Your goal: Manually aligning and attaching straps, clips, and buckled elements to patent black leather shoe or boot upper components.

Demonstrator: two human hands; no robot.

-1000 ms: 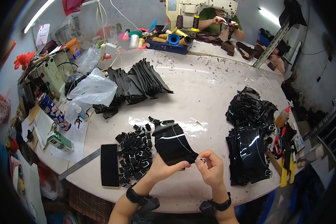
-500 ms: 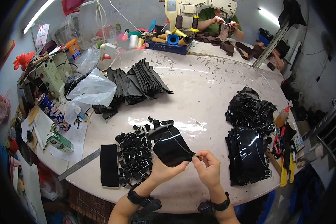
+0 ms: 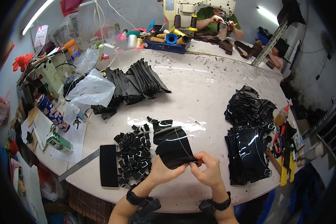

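My left hand (image 3: 167, 171) grips the lower edge of a glossy black leather piece (image 3: 175, 143), thumb stretched along it. At the piece's lower right corner, my right hand (image 3: 208, 170) pinches with thumb and forefinger. Whatever small part sits between those fingertips is mostly hidden. Left of the leather piece lies a heap of short black straps with metal buckles (image 3: 134, 153); a few more straps (image 3: 160, 122) lie just beyond the piece. Over to the right, a stack of similar black leather pieces (image 3: 246, 153) has buckles along its edge, with another buckled pile (image 3: 250, 108) behind it.
A black phone (image 3: 108, 166) and a steel ruler (image 3: 79, 165) lie left of the straps. Dark leather panels (image 3: 138, 82) stand beyond, beside a plastic bag (image 3: 93, 89). Scissors (image 3: 277, 143) and a bottle (image 3: 282, 115) sit at the right edge. A person (image 3: 220, 22) works at a sewing machine (image 3: 171, 11).
The leather piece has tilted and its curled upper part has opened out flatter. My right hand has shifted slightly, with its fingers covering more of the corner.
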